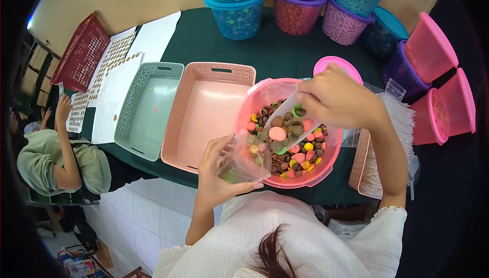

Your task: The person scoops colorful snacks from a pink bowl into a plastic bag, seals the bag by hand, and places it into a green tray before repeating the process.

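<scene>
Pinching the handle end of a clear scoop [286, 106], the fingers and thumb of the right hand [344, 94] close together on it; those of the left hand [219, 168] are spread and clamped around a clear cup [239, 162]. The cup tilts, its mouth turned toward the scoop, just beside its loaded end. I cannot tell whether the colored bits seen through its wall are inside or behind.

To do this well, I would keep the scoop's lip inside the cup's rim, tip it gradually so the round pieces [277, 134] slide down in small numbers, and grip the thin walls lightly. Working over the pink bowl [334, 148] is sensible, as strays should drop back among the loose pieces.

Counting outward: one scoop, one cup, one bowl. The pieces, brown, pink, yellow and green, overlap too much to count. One pink lid [342, 67] lies beyond the bowl; one basket of white strips [360, 161] stands right. Two trays sit left, one pink [209, 105], one green [147, 125]. Six tubs [237, 21] form three far stacks; more crowd the right, overlapping. Far left: one red basket [81, 56]; nearer, one person [61, 163].
</scene>
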Demonstrator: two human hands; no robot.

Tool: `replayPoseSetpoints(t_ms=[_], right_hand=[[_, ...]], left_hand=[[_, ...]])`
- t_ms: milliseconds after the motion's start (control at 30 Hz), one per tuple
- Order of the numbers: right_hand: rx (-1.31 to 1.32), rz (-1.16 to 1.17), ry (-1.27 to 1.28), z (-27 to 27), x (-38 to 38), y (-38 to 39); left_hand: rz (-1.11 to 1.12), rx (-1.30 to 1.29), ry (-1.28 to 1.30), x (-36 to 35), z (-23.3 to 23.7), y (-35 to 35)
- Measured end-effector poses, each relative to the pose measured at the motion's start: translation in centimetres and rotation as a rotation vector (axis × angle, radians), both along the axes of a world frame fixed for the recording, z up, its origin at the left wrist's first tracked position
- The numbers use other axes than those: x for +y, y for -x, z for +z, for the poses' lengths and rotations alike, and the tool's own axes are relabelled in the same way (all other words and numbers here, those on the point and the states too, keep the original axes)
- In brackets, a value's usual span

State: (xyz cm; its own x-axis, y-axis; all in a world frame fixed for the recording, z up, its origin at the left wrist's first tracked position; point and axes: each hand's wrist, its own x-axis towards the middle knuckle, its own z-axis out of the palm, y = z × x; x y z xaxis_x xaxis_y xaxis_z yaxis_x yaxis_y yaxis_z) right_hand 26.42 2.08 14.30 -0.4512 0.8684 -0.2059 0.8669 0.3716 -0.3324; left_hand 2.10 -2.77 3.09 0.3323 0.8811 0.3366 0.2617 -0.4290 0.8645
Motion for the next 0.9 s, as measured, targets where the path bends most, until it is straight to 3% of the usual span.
replayPoseSetpoints(t_ms=[33, 100, 167, 200, 267, 300, 433, 500, 533, 600, 633, 700, 900], right_hand=[[-0.201, 0.064, -0.157, 0.6, -0.4, 0.8], [-0.261, 0.229, -0.366, 0.7, -2.1, 3.0], [-0.250, 0.236, -0.581, -0.9, -4.1, 5.8], [-0.251, 0.233, -0.578, -0.5, -4.7, 6.5], [-0.539, 0.248, -0.475, 1.2, -5.7, 7.4], [-0.387, 0.153, -0.570, 1.3, -5.6, 6.5], [-0.273, 0.040, -0.487, 2.7, -4.2, 1.8], [-0.380, 0.082, -0.246, 1.0, -3.8, 0.1], [-0.380, 0.081, -0.244, -0.1, -4.0, -0.4], [-0.337, 0.302, -0.052, -2.8, -4.8, -0.8], [-0.336, 0.304, -0.048, -4.3, -5.0, -0.6], [-0.188, 0.290, -0.314, -6.5, -5.5, -0.3], [-0.231, 0.063, -0.480, -5.5, -2.3, -1.9]], left_hand=[[0.013, 0.002, 0.013, 0.0, 0.3, -0.4], [-0.015, 0.011, -0.020, 0.3, 0.8, -1.1], [-0.044, 0.017, -0.053, 0.5, 0.9, -1.6], [-0.042, 0.026, -0.055, 0.6, 0.8, -1.8], [-0.043, 0.033, -0.050, 0.6, 0.7, -1.7], [-0.060, 0.012, -0.015, 0.7, 0.7, -1.3], [-0.094, -0.022, 0.055, 0.7, -0.4, 0.2], [-0.099, -0.048, 0.106, 0.6, -0.9, 0.9], [-0.106, -0.074, 0.153, 0.6, -1.1, 1.0], [-0.117, -0.092, 0.154, 0.5, -1.4, 1.0], [-0.127, -0.109, 0.153, 0.5, -1.5, 1.0], [-0.127, -0.108, 0.155, 0.6, -1.7, 0.9], [-0.115, -0.138, 0.197, 0.6, -2.0, 0.8]])
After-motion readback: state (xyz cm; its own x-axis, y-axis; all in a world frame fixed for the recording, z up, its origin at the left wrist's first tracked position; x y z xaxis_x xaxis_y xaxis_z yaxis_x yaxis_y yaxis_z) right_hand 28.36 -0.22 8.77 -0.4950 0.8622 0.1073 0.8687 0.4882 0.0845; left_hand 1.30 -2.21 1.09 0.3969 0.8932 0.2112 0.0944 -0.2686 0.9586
